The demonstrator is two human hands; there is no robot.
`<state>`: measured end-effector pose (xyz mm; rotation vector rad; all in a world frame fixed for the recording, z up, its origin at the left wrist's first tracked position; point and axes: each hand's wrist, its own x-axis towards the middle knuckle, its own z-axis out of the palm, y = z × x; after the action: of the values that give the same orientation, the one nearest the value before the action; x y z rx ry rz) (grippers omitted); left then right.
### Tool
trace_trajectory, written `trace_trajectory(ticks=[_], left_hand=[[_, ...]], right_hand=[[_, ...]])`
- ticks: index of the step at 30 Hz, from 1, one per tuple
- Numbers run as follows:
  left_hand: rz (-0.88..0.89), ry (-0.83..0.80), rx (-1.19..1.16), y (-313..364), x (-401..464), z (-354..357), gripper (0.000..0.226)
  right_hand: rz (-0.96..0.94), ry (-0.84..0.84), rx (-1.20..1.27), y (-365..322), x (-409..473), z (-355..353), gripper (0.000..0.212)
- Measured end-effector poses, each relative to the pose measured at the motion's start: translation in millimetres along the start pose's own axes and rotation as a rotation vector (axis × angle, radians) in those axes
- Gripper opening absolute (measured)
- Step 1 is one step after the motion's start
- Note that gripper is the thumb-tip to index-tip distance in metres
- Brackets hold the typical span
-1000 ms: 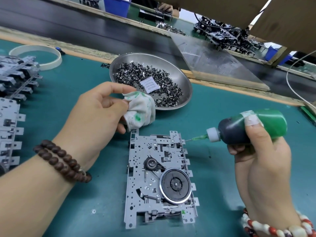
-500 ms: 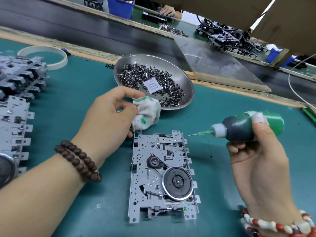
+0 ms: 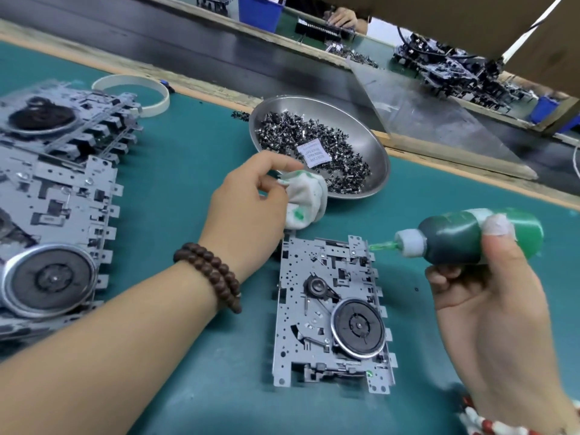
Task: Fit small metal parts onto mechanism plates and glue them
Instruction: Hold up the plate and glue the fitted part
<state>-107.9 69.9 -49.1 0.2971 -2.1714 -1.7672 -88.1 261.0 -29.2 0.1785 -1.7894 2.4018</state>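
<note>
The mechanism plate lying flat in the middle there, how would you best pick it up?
Probably by its two long side edges, pinched from above. The mechanism plate lies flat on the mat, its face crowded with a flywheel and small parts, while the tabbed edges stay free.

Head cam, looks fwd/down, close over teal bench [image 3: 188, 171]

Printed paper slip [image 3: 317, 151] on metal parts [image 3: 342, 158] in bowl [image 3: 373, 142]; text illegible.

Teal bench mat [image 3: 194, 171], dark conveyor belt [image 3: 188, 48] behind, blue bins [image 3: 260, 7] beyond
</note>
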Motion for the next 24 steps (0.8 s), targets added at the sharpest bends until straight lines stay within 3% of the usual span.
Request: trace_trajectory(ticks=[4, 8, 14, 24], left_hand=[[-0.007, 0.123, -0.120, 3, 3, -1, 0.048], [0.080, 0.174, -0.226, 8, 4, -6, 0.043], [-0.001, -0.025, -0.129, 6, -2, 3, 0.031], [0.001, -0.113, 0.012, 2, -5, 5, 0.023]], right_hand=[[0.034, -0.093, -0.066, 4, -3, 8, 0.039], [0.015, -0.162, -0.107, 5, -6, 10, 0.037], [-0.005, -0.208, -0.214, 6, -6, 10, 0.036], [-0.030, -0.245, -0.294, 8, -7, 8, 0.039]])
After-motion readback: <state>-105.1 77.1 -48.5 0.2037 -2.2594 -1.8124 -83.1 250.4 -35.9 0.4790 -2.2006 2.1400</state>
